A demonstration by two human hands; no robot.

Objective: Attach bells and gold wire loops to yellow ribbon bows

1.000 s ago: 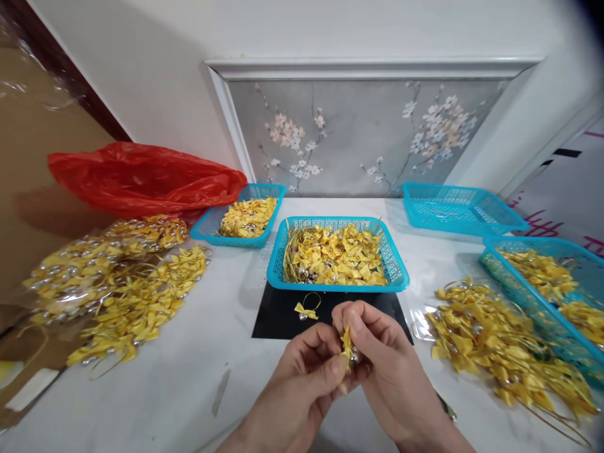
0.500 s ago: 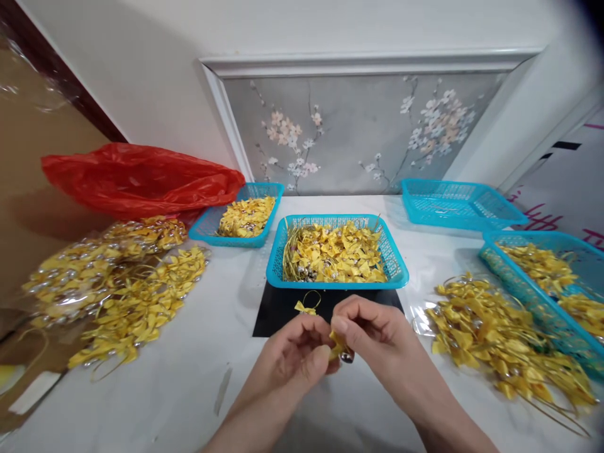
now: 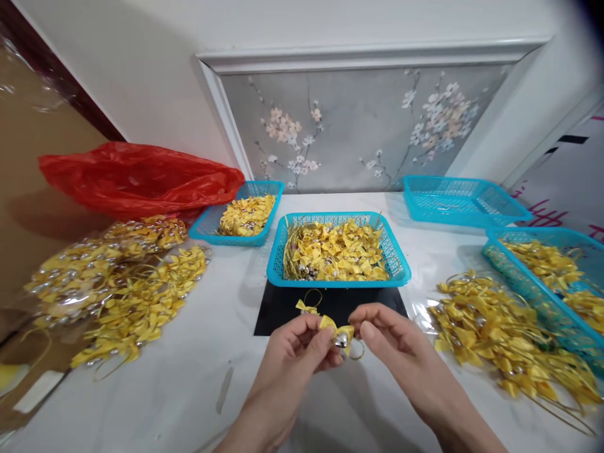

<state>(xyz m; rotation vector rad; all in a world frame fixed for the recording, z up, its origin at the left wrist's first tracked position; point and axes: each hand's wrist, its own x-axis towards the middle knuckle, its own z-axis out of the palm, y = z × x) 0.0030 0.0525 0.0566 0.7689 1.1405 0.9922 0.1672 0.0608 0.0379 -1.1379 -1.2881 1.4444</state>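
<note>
Left hand [image 3: 295, 352] and right hand [image 3: 391, 346] each pinching one yellow bow [image 3: 336, 332], seemingly with a small bell, fingertips closed, above black mat [image 3: 283, 311]

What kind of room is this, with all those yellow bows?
Probably a home used for small craft piecework, not a factory. A white table holds blue baskets full of yellow bows, with more heaps in clear bags. Behind is a flower-painted wall panel, like in a house.
</note>
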